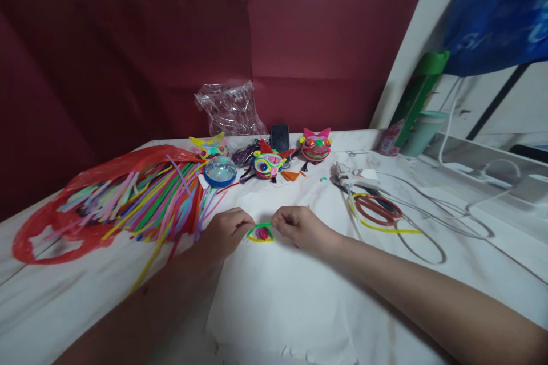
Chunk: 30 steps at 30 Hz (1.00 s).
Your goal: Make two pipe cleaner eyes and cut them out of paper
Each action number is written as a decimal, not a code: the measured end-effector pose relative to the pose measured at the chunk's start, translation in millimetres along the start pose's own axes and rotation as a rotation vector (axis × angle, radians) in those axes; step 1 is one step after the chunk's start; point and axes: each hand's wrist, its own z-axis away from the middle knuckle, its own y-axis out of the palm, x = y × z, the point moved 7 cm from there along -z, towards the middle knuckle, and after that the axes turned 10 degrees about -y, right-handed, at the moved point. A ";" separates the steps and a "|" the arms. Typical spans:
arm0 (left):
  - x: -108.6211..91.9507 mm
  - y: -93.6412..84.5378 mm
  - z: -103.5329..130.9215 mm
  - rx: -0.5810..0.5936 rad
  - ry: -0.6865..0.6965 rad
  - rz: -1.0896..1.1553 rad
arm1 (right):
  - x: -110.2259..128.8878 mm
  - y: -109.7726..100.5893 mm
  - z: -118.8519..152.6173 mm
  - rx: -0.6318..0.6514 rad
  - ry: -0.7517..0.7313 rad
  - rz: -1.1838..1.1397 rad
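Eye-shaped piece (262, 234): on white sheet (282, 302), well apart from worktop (55, 308) back edge. Left hand (232, 226), right hand (300, 227): fingers pinch 2 ends of green strip (263, 224) at piece's top. I judge: edging in hand; next move calls for even pressing.

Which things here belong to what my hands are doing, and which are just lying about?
Likely in the job:
green strip, pinched by left hand and right hand
eye shape
paper
probably loose strips

Apparently lying about:
phone
clear bag
cup
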 end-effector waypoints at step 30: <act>45.6 24.2 -8.4 0.158 -0.270 0.009 | -17.2 26.9 -28.1 0.238 -0.183 0.682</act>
